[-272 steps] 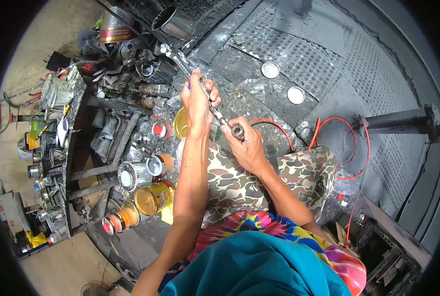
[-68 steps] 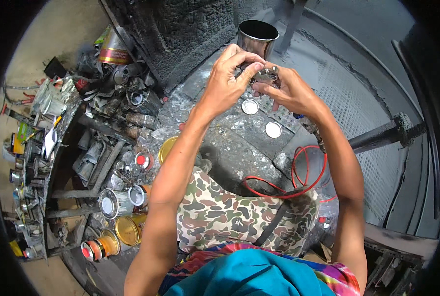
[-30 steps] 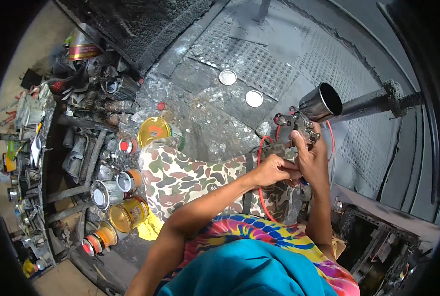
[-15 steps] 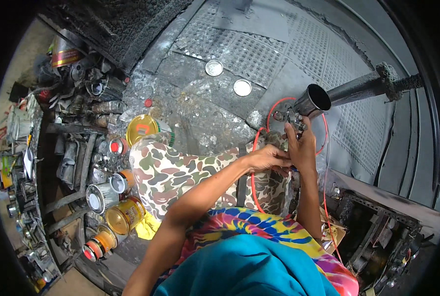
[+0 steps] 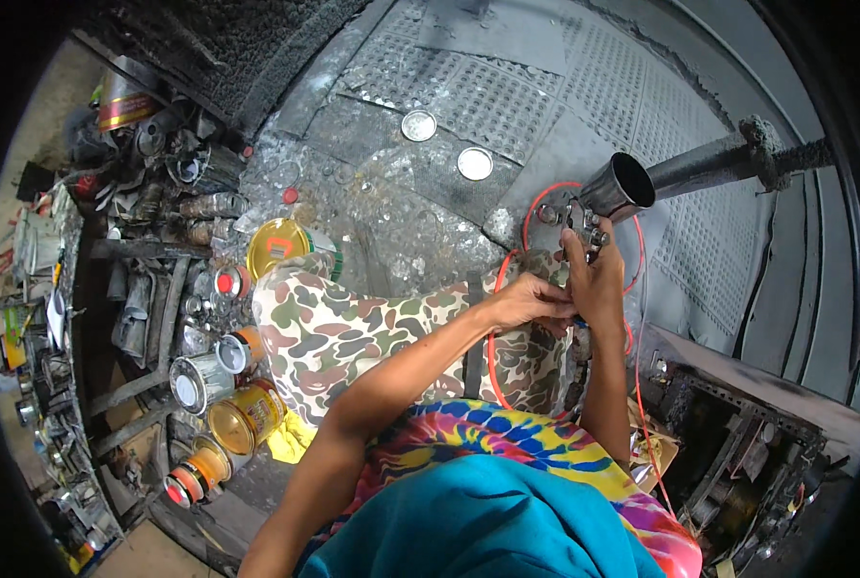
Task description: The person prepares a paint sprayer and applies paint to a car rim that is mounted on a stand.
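Note:
My right hand (image 5: 598, 275) is closed on a metal spray gun (image 5: 580, 226) near my right knee, thumb on its body. A dark, shiny steel cup (image 5: 611, 196) sits on top of the gun, tilted to the right. Just below, my left hand (image 5: 531, 301) is closed, fingers pinched at the gun's lower end where a small blue piece shows; exactly what they grip is partly hidden. A red hose (image 5: 494, 342) loops around the gun and down past my camouflage-covered legs (image 5: 343, 328).
A cluttered shelf (image 5: 88, 347) of cans and tools fills the left. Paint tins (image 5: 237, 424), a gold-lidded tin (image 5: 274, 252) and a yellow cloth (image 5: 293, 441) lie beside me. Two lids (image 5: 475, 164) rest on the grimy floor. A dark pipe (image 5: 700, 173) juts in from the right.
Since about two seconds ago, my hands have come down and rightward with the gun, and my left hand has moved below it to the handle's end. The last half second shows only slight movement.

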The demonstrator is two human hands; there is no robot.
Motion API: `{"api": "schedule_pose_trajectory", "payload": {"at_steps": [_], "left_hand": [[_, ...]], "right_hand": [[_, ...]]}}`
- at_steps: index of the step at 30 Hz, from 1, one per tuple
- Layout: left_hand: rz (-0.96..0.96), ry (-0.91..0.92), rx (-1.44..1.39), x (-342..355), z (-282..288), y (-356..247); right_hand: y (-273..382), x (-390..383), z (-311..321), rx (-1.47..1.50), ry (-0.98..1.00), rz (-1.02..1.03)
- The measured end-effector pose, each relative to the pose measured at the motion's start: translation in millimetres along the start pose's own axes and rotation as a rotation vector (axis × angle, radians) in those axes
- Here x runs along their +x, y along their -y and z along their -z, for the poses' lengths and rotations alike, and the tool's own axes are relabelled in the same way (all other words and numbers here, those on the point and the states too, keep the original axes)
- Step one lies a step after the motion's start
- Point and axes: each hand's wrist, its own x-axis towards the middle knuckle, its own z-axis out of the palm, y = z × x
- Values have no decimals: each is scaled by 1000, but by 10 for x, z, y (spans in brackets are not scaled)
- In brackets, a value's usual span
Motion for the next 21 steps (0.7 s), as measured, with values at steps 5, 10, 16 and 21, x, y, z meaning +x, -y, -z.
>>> {"api": "schedule_pose_trajectory", "payload": {"at_steps": [5, 10, 16, 21], "left_hand": [[2, 4, -94, -55, -140, -106], [-58, 26, -4, -129, -250, -267], [-201, -3, 51, -355, -547, -659], [-311, -34, 150, -481, -648, -778]], "right_hand": [[-5, -31, 33, 11, -10, 32], [201, -63, 142, 164, 39, -4], [841, -132, 296, 185, 116, -96], [1051, -186, 305, 260, 120, 56]]}}
